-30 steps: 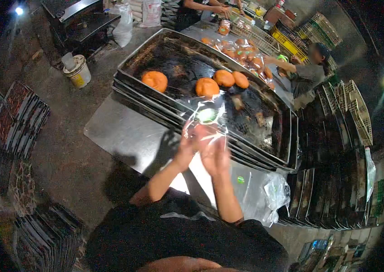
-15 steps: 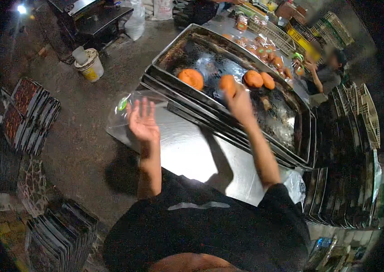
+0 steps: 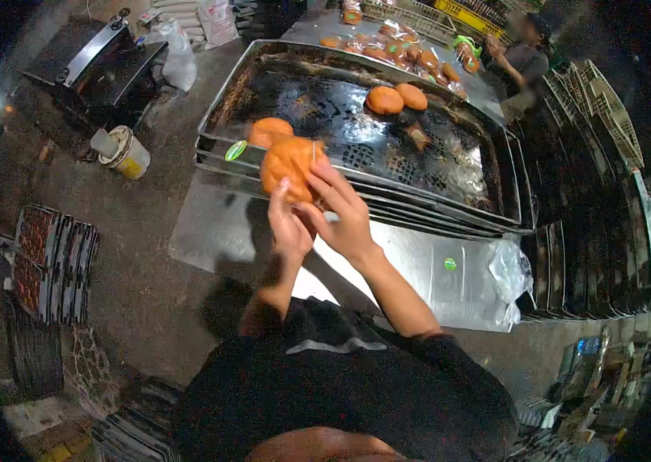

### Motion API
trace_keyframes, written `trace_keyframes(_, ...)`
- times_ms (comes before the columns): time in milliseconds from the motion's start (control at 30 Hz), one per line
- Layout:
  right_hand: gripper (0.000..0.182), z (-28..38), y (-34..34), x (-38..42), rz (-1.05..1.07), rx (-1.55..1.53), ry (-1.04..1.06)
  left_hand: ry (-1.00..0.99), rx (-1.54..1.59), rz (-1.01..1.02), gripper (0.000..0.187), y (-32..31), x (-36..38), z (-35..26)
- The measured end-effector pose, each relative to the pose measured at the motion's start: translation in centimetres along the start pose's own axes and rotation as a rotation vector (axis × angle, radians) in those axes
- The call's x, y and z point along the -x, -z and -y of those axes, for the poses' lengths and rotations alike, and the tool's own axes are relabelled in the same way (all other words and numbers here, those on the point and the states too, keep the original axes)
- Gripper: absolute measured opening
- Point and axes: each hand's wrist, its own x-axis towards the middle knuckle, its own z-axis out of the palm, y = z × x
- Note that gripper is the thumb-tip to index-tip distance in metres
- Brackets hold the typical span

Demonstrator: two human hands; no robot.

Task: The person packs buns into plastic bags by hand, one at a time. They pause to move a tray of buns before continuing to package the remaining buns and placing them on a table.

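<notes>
Both of my hands hold an orange-brown bun [image 3: 288,165] over the near left edge of the tray. My left hand [image 3: 292,227] grips it from below, and my right hand [image 3: 341,215] has its fingers on the bun's right side. Clear plastic with a green label [image 3: 235,151] extends left of the bun; how far it wraps round cannot be made out. The dark metal tray [image 3: 325,123], on a stack of trays, bears one bun [image 3: 270,131] just behind the held one and two touching buns [image 3: 396,98] farther back.
Bagged buns [image 3: 410,58] lie on the table beyond. A person [image 3: 522,58] is at the back right. Plastic film [image 3: 510,277] hangs at the metal table's [image 3: 433,289] right edge. Upright trays [image 3: 595,208] stand right; a bucket [image 3: 127,154] stands left.
My right hand has brought a bun left from the tray to my left hand, which has closed on it. The plastic with the green label is now beside the bun. The view has shifted.
</notes>
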Motion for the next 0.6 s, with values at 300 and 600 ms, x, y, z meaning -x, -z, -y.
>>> trace_keyframes(300,0.05,-0.6,4.1,3.4,-0.36,-0.17,-0.368,0.24,-0.388,0.134,0.034,0.3,3.3,3.1)
trace_keyframes(600,0.023,-8.5,12.9,-9.1,-0.306,-0.087,-0.292,0.573,-1.114,0.505,0.019,-4.0,6.8,8.4)
